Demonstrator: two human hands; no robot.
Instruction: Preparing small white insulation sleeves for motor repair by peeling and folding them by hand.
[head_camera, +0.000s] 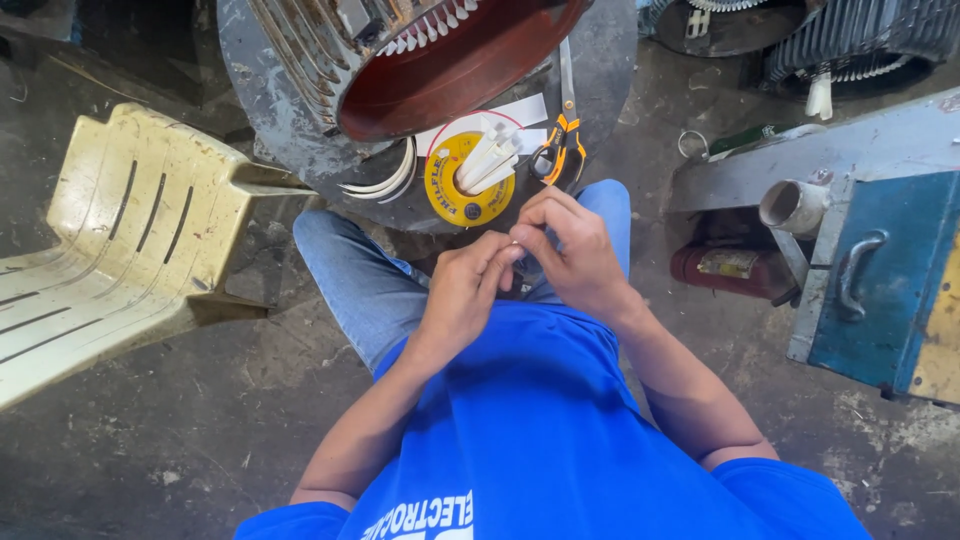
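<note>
1. Just above the lap, the left hand (462, 290) and the right hand (570, 250) meet, fingertips pinched on something tiny; I cannot tell what it is.
2. This looks like fiddly finger work. The next move needs a steady, gentle pinch.
3. Just past the hands sit one yellow spool (467, 180) with white strips inside, and one pair of orange scissors (556, 150).
4. Left of the hands is one cream chair (120, 230).

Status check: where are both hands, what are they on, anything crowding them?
Left hand and right hand together over lap, pinching something too small to identify. Yellow spool and scissors just ahead, untouched. Nothing crowding.
</note>
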